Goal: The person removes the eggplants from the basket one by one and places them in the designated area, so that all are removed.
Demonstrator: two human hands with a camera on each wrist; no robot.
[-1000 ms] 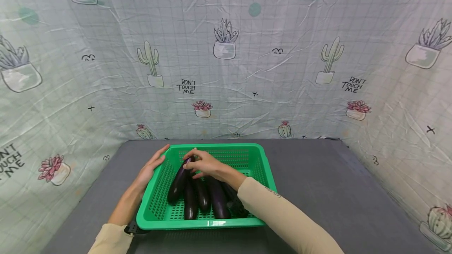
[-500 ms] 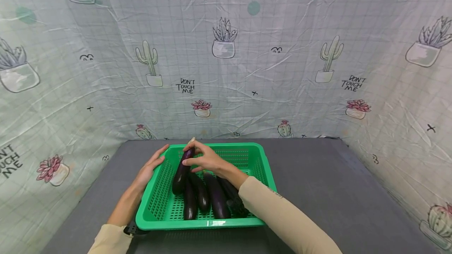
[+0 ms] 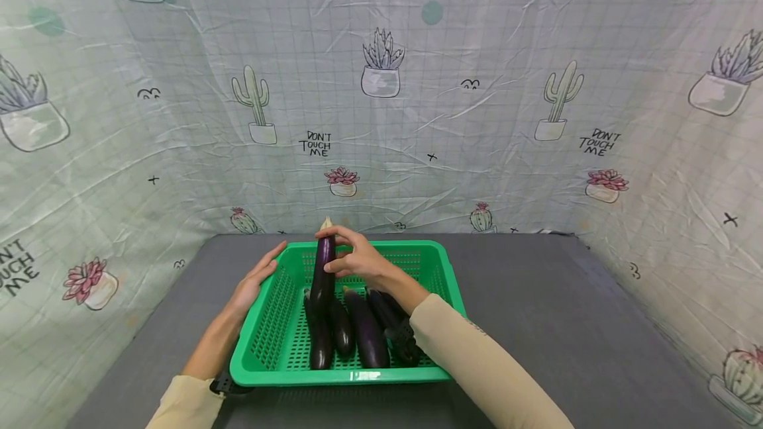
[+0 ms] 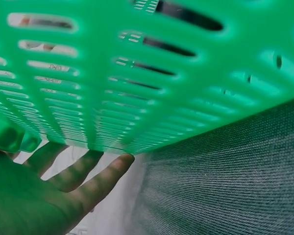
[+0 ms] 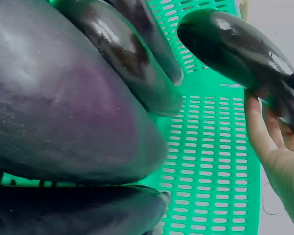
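A dark purple eggplant [image 3: 324, 277] is gripped near its stem end by my right hand [image 3: 357, 258], its lower end hanging tilted over the others. The right wrist view shows this eggplant [image 5: 235, 49] with fingers curled round it. Several more eggplants [image 3: 366, 333] lie side by side in the green perforated basket [image 3: 340, 377]. My left hand [image 3: 247, 288] rests along the outside of the basket's left wall. In the left wrist view the left hand's fingers [image 4: 110, 175] are extended beneath the slotted green wall [image 4: 93, 112].
A grey tabletop [image 3: 524, 323] extends around the basket, with wide room on the right. A pale curtain [image 3: 429, 118] printed with cacti encloses the back and sides. A dark wrist device [image 3: 225, 384] sits on the left wrist.
My right hand has lifted the leftmost eggplant and carried it up and to the right, turning it more upright. The left hand has stayed at the basket's side.
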